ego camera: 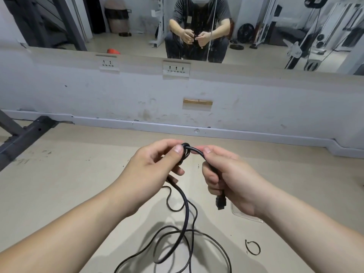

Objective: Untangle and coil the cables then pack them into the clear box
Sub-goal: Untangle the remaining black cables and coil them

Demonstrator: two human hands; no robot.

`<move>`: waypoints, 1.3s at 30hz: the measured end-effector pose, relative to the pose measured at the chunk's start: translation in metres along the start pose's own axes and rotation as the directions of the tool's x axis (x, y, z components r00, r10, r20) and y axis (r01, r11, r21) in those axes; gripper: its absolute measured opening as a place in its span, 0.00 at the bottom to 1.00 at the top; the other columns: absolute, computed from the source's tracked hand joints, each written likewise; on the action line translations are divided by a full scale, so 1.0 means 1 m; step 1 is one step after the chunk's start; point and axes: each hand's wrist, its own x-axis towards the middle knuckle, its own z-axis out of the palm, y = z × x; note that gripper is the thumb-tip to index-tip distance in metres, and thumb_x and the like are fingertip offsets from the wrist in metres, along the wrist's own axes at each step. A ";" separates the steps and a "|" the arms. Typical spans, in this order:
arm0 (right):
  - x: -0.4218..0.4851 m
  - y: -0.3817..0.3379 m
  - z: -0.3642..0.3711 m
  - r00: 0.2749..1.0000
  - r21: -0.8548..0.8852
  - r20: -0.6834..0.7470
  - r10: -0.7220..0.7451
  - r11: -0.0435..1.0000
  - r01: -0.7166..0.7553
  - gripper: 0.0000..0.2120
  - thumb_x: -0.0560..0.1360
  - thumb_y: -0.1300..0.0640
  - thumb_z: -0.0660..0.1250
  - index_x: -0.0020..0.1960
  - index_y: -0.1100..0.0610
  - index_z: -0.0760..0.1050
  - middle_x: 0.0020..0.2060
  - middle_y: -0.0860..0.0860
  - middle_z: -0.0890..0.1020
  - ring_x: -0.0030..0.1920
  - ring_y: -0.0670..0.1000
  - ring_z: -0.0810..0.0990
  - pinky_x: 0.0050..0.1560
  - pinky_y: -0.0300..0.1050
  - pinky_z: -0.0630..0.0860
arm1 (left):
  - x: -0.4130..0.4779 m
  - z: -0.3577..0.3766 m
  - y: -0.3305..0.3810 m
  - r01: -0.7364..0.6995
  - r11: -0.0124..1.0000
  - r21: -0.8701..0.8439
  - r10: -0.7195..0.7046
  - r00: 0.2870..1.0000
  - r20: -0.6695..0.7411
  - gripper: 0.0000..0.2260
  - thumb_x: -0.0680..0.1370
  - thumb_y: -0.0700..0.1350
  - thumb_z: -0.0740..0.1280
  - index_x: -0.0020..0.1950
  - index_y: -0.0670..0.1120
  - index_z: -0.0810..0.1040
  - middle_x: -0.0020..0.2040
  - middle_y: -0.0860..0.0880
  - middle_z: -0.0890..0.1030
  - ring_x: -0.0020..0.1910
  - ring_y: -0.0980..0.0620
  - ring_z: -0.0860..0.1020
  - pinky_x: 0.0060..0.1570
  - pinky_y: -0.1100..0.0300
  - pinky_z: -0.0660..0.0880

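A scuffed beige floor (pixel 78 174) runs up to a pale wall with sockets (pixel 176 68) and a mirror (pixel 137 26) above it. Over the floor, the person holds a thick black cable (pixel 186 213) raised between both hands. The left hand (pixel 155 170) pinches a tight knot (pixel 186 149) between thumb and fingertips. The right hand (pixel 230 180) is curled round the cable's end just beside the knot, with the plug (pixel 220 202) hanging below the fist. The rest of the cable drops to the floor and crosses a thinner black cable (pixel 197 213) in loose loops.

The step appears to be untangling, with coiling and packing not yet begun. Next, the knot likely needs slack pushed into it so the plug end can be fed back through. A clear plastic edge (pixel 248 216), possibly the box, shows under the right wrist, and a small black ring (pixel 253 247) lies nearby.
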 end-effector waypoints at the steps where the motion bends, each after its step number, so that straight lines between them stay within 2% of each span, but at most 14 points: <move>1: -0.001 -0.001 0.000 1.000 -0.014 -0.005 -0.007 1.000 0.007 0.14 0.86 0.50 0.58 0.63 0.53 0.80 0.26 0.51 0.65 0.27 0.48 0.56 0.31 0.43 0.52 | 0.000 0.000 0.000 0.005 1.000 -0.003 -0.005 1.000 0.005 0.08 0.83 0.49 0.66 0.58 0.55 0.85 0.51 0.50 0.85 0.43 0.48 0.85 0.45 0.50 0.84; 6: 0.000 0.000 0.001 0.995 -0.190 -0.027 -0.097 0.978 0.090 0.11 0.85 0.52 0.60 0.61 0.50 0.80 0.25 0.50 0.69 0.25 0.47 0.58 0.25 0.38 0.55 | -0.002 0.000 -0.004 -0.038 0.997 0.065 0.030 0.992 0.125 0.07 0.78 0.50 0.72 0.55 0.57 0.85 0.50 0.44 0.84 0.43 0.51 0.84 0.47 0.55 0.80; 11: -0.004 0.007 0.009 0.998 -0.258 -0.042 -0.051 0.965 0.039 0.14 0.86 0.52 0.55 0.55 0.50 0.80 0.27 0.50 0.72 0.24 0.46 0.62 0.23 0.38 0.58 | -0.009 0.007 -0.012 -0.149 0.961 0.231 0.087 0.962 0.258 0.15 0.80 0.42 0.72 0.65 0.57 0.81 0.53 0.59 0.85 0.51 0.60 0.80 0.53 0.67 0.74; 15: -0.009 0.011 0.014 0.997 -0.411 -0.059 -0.040 0.912 0.012 0.21 0.83 0.34 0.46 0.57 0.41 0.75 0.31 0.35 0.79 0.27 0.34 0.74 0.27 0.25 0.66 | -0.009 0.008 -0.014 -0.199 0.928 0.316 0.113 0.955 0.273 0.14 0.81 0.44 0.71 0.65 0.57 0.81 0.57 0.55 0.81 0.59 0.56 0.79 0.58 0.58 0.76; 17: -0.008 0.015 0.016 0.998 -0.450 -0.065 -0.001 0.893 -0.029 0.28 0.77 0.25 0.43 0.64 0.37 0.71 0.44 0.33 0.80 0.41 0.33 0.77 0.35 0.29 0.66 | -0.015 0.012 -0.014 -0.274 0.896 0.349 0.138 0.920 0.368 0.12 0.83 0.45 0.68 0.63 0.57 0.82 0.57 0.55 0.79 0.61 0.54 0.78 0.57 0.61 0.75; 18: -0.006 0.015 0.015 0.997 -0.437 -0.079 0.007 0.898 -0.041 0.30 0.77 0.24 0.43 0.67 0.37 0.70 0.50 0.38 0.79 0.45 0.36 0.75 0.38 0.33 0.64 | -0.017 0.015 -0.014 -0.291 0.893 0.342 0.146 0.908 0.392 0.13 0.83 0.44 0.66 0.63 0.58 0.82 0.58 0.55 0.78 0.62 0.55 0.77 0.57 0.64 0.74; 20: -0.003 0.012 0.015 0.993 -0.298 -0.114 0.039 0.952 -0.072 0.25 0.78 0.28 0.51 0.62 0.42 0.74 0.45 0.49 0.75 0.40 0.48 0.70 0.35 0.39 0.61 | -0.016 0.016 -0.013 -0.268 0.911 0.312 0.148 0.921 0.360 0.16 0.84 0.40 0.63 0.63 0.59 0.82 0.58 0.53 0.76 0.57 0.59 0.77 0.54 0.68 0.72; 23: 0.001 0.005 0.009 0.996 -0.044 -0.050 0.076 0.996 -0.079 0.21 0.73 0.44 0.64 0.59 0.57 0.78 0.39 0.56 0.77 0.33 0.52 0.71 0.29 0.43 0.61 | -0.010 0.013 -0.011 -0.204 0.920 0.335 0.131 0.964 0.230 0.19 0.84 0.35 0.64 0.60 0.58 0.85 0.52 0.50 0.76 0.44 0.59 0.78 0.45 0.68 0.74; 25: 0.001 0.002 0.002 0.998 -0.041 0.041 0.047 0.998 -0.045 0.15 0.76 0.56 0.63 0.55 0.64 0.81 0.42 0.58 0.82 0.35 0.52 0.76 0.30 0.44 0.64 | -0.006 0.009 -0.009 -0.126 0.957 0.263 0.092 0.986 0.138 0.15 0.81 0.35 0.69 0.55 0.55 0.88 0.47 0.53 0.81 0.38 0.60 0.80 0.40 0.68 0.74; 27: -0.001 -0.001 -0.002 0.992 -0.064 0.114 0.057 0.997 -0.049 0.11 0.81 0.64 0.60 0.52 0.66 0.81 0.43 0.60 0.83 0.38 0.54 0.79 0.34 0.45 0.70 | -0.003 0.002 -0.006 -0.025 0.988 0.154 0.014 0.997 0.074 0.10 0.78 0.36 0.74 0.50 0.52 0.89 0.46 0.53 0.87 0.42 0.57 0.84 0.45 0.65 0.76; 30: -0.003 -0.005 -0.008 0.990 -0.148 0.135 0.030 0.989 -0.010 0.12 0.83 0.59 0.62 0.54 0.67 0.80 0.47 0.61 0.85 0.44 0.54 0.81 0.40 0.46 0.75 | 0.002 -0.007 0.000 0.117 0.993 -0.011 -0.116 0.990 0.078 0.09 0.73 0.38 0.79 0.50 0.49 0.88 0.46 0.49 0.88 0.47 0.49 0.85 0.51 0.52 0.79; 32: -0.003 -0.008 -0.009 0.993 -0.209 0.115 -0.015 0.977 0.039 0.15 0.81 0.53 0.66 0.54 0.65 0.81 0.51 0.63 0.85 0.45 0.53 0.80 0.44 0.46 0.77 | 0.005 -0.011 0.003 0.182 0.974 -0.135 -0.172 0.981 0.085 0.08 0.73 0.37 0.77 0.49 0.48 0.88 0.44 0.47 0.86 0.45 0.48 0.84 0.51 0.52 0.83; 35: -0.002 -0.010 -0.008 0.999 -0.170 0.030 -0.043 0.984 0.047 0.12 0.81 0.54 0.66 0.50 0.62 0.81 0.53 0.66 0.84 0.47 0.57 0.80 0.51 0.52 0.78 | 0.011 -0.011 0.004 0.226 0.926 -0.303 -0.235 0.972 0.007 0.06 0.75 0.34 0.74 0.48 0.43 0.86 0.42 0.44 0.84 0.41 0.50 0.84 0.45 0.52 0.84; 39: -0.002 -0.008 -0.001 1.000 -0.089 -0.012 0.024 0.996 -0.025 0.10 0.83 0.55 0.64 0.51 0.62 0.77 0.53 0.66 0.85 0.52 0.58 0.83 0.57 0.54 0.81 | 0.016 -0.007 -0.005 0.195 0.977 -0.085 -0.206 0.965 -0.160 0.04 0.81 0.35 0.69 0.53 0.42 0.81 0.39 0.44 0.80 0.37 0.52 0.81 0.44 0.47 0.85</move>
